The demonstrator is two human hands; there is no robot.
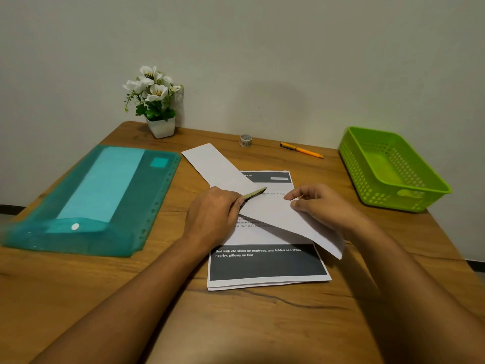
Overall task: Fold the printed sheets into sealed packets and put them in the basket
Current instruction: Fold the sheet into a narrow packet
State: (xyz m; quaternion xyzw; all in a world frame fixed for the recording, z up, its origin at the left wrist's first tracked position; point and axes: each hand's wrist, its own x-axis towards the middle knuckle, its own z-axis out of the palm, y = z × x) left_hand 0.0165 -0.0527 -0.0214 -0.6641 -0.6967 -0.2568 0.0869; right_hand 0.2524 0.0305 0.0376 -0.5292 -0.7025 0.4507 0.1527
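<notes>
My left hand (212, 216) is closed around a thin flat tool (254, 193) whose tip lies on the folded sheet (262, 203), which runs slantwise between my two hands over the stack of printed sheets (265, 264) on the worktop (236, 324). My right hand (319, 206) pinches the folded sheet's near end between thumb and fingers, lifting it off the stack. The green basket (393, 169) stands well apart to the right.

Teal plastic folder (99, 195) lies flat, left side of wooden table (78, 285). White potted flowers (154, 101) at back edge, against wall. Orange pen (301, 150) lies btw. centre and right, back of table.
</notes>
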